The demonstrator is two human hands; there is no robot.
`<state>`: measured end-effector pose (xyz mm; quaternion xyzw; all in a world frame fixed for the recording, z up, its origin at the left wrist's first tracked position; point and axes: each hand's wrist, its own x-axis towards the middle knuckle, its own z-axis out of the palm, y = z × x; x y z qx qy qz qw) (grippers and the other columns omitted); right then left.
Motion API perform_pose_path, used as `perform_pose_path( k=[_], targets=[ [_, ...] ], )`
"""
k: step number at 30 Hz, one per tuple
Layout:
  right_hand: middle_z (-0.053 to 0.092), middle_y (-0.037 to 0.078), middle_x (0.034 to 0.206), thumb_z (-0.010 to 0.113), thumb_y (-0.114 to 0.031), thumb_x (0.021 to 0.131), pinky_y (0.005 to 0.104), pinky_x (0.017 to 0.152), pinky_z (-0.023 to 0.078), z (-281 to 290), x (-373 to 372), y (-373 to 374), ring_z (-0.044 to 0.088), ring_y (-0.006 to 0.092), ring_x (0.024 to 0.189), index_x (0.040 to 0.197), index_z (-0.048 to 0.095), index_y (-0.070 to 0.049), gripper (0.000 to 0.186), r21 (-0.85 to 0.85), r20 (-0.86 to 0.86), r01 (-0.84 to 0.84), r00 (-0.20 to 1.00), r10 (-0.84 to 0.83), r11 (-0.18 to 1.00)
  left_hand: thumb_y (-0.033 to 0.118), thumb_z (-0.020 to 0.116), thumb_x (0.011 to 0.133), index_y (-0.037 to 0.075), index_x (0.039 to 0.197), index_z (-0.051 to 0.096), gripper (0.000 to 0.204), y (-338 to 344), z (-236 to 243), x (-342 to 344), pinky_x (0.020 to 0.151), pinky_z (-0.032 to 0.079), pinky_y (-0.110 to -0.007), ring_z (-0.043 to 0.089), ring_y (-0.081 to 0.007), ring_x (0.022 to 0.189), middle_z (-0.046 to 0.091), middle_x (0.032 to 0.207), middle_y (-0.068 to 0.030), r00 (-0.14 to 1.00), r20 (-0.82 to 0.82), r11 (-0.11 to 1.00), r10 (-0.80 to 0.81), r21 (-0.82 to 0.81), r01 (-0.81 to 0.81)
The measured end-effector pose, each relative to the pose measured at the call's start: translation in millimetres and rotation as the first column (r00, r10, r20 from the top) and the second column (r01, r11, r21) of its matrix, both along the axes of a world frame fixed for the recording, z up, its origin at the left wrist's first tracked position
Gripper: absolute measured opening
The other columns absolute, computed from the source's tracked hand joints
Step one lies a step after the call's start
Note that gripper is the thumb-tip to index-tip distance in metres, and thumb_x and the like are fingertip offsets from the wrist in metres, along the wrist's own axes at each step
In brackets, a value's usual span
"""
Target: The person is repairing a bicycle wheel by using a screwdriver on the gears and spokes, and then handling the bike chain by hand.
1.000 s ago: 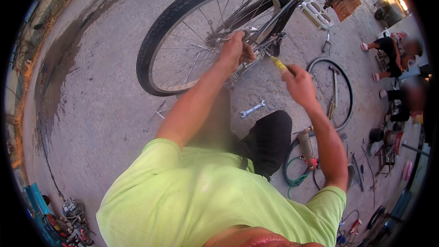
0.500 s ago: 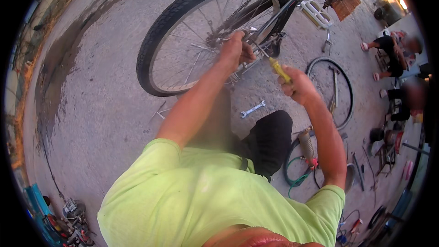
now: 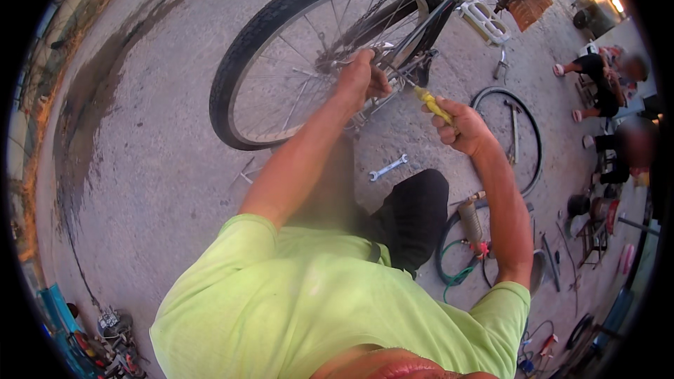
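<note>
A bicycle lies tipped with its black-tyred spoked wheel (image 3: 239,56) at upper centre. My left hand (image 3: 360,81) is at that wheel's hub (image 3: 330,63), fingers curled round something among the metal fittings that I cannot make out. My right hand (image 3: 456,126) grips a screwdriver (image 3: 433,104) by its yellow handle, with the shaft angled up and left into the fittings beside my left fingers. A white pedal (image 3: 484,20) is above them. A silver open-ended wrench (image 3: 388,167) lies on the concrete below the wheel, near my dark-clad knee (image 3: 414,196).
A loose black tyre (image 3: 536,130) surrounds tools at the right. A metal cylinder with hoses (image 3: 472,224) and scattered tools lie lower right. Two people (image 3: 607,88) sit at the right edge. A wicker basket (image 3: 530,8) is at top right; machinery (image 3: 109,323) stands lower left.
My right hand has shifted slightly downward and turned, showing more curled fingers round the yellow handle. My left hand has barely moved.
</note>
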<state>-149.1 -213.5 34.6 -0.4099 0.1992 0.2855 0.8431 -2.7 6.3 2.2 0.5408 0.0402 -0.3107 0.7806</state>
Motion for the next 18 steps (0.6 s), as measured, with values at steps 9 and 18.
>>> perform_pose_path(
  k=[9, 18],
  targets=[
    [0.06, 0.005, 0.079, 0.062, -0.026, 0.097, 0.0268, 0.046, 0.038, -7.0, -15.8, 36.1, 0.054, 0.0117, 0.057, 0.109, 0.062, -0.001, 0.028, -0.506, 0.411, 0.804, 0.543, 0.732, -0.313, 0.041, 0.042, 0.1, -0.003, 0.108, 0.057, 0.047, 3.1, -7.5, 4.0, 0.059, 0.059, -0.043, 0.067, -0.0285, 0.06, 0.063, 0.067, -0.0116, 0.999, 0.036, 0.999, -0.003, 0.032, 0.002],
    [0.063, 0.005, 0.085, 0.066, -0.028, 0.096, 0.0262, 0.053, 0.044, 19.0, -11.2, 42.9, 0.056, 0.0127, 0.059, 0.113, 0.063, 0.002, 0.035, -0.86, 0.313, 0.235, 0.944, 0.105, 0.452, 0.04, 0.042, 0.101, -0.002, 0.111, 0.056, 0.046, 3.9, -4.7, 0.0, 0.06, 0.059, -0.043, 0.067, -0.0282, 0.062, 0.063, 0.069, -0.0111, 0.998, 0.057, 0.999, 0.003, 0.032, -0.004]
  ],
)
